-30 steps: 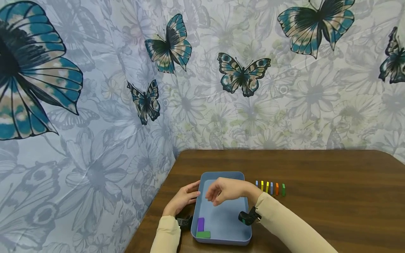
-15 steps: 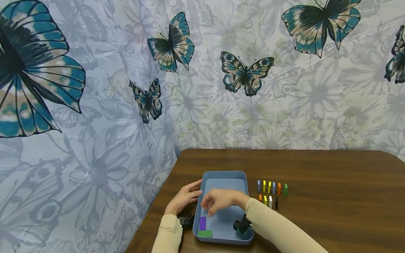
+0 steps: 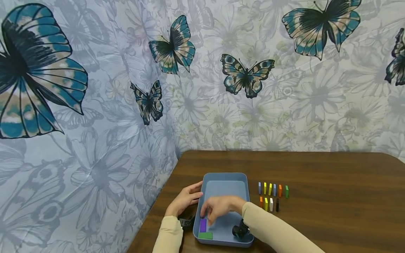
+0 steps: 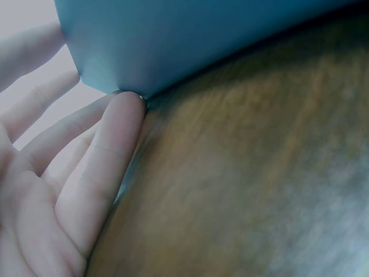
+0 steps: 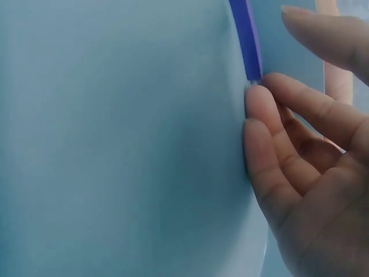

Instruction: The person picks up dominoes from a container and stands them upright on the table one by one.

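A blue tray (image 3: 225, 177) lies on the wooden table. In its near left corner are a purple block (image 3: 203, 225), lengthwise along the left wall, and a green block (image 3: 205, 235) across the near wall. My left hand (image 3: 186, 199) rests against the tray's outer left side, its fingertips touching the wall in the left wrist view. Over the tray, my right hand (image 3: 218, 208) reaches down at the purple block's far end. The right wrist view shows the fingertips (image 5: 262, 104) touching or almost touching that end, with the thumb (image 5: 323, 36) held apart.
Right of the tray, several thin blocks stand upright in two rows, among them a green one (image 3: 287, 191), a white one (image 3: 271, 204) and a black one (image 3: 277, 205). A butterfly-patterned cloth (image 3: 196, 116) hangs behind the table (image 3: 335, 196).
My right hand has moved left and lower in the tray, to the purple block's far end. The near row of standing blocks has come into view. My left hand stays at the tray's side.
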`<state>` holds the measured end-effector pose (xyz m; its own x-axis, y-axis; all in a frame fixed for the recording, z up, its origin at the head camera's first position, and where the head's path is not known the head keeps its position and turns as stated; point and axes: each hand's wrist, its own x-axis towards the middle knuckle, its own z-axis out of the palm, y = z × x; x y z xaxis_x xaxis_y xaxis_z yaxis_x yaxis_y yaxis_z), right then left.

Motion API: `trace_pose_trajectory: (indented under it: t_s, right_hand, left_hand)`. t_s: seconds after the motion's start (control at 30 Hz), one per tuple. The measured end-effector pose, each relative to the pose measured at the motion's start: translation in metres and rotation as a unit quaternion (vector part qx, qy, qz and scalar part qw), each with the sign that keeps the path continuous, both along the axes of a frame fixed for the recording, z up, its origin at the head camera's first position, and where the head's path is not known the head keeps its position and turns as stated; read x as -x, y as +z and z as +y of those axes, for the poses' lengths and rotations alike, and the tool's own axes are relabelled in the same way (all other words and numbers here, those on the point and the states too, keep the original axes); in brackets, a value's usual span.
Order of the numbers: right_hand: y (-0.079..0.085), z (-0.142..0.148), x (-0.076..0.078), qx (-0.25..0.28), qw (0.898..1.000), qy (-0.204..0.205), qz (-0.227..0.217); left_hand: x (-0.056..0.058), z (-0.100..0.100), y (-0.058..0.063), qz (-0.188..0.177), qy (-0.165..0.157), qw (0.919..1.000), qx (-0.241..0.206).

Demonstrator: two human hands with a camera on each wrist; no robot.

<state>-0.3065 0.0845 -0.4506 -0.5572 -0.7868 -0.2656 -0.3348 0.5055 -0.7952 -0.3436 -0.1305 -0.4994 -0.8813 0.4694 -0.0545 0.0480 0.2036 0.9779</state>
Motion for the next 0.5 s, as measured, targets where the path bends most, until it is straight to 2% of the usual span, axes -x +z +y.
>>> trace_pose_trajectory:
  t_s: [0.33, 0.5]
  right_hand:
    - [-0.004, -0.006, -0.010, -0.039, 0.998, 0.035, 0.045]
    - [-0.004, -0.009, -0.016, -0.028, 0.998, 0.028, 0.056]
  left_hand:
    - [-0.001, 0.000, -0.001, -0.004, -0.006, 1.0000, -0.001]
    - [-0.001, 0.000, -0.001, -0.003, -0.007, 1.0000, -0.005]
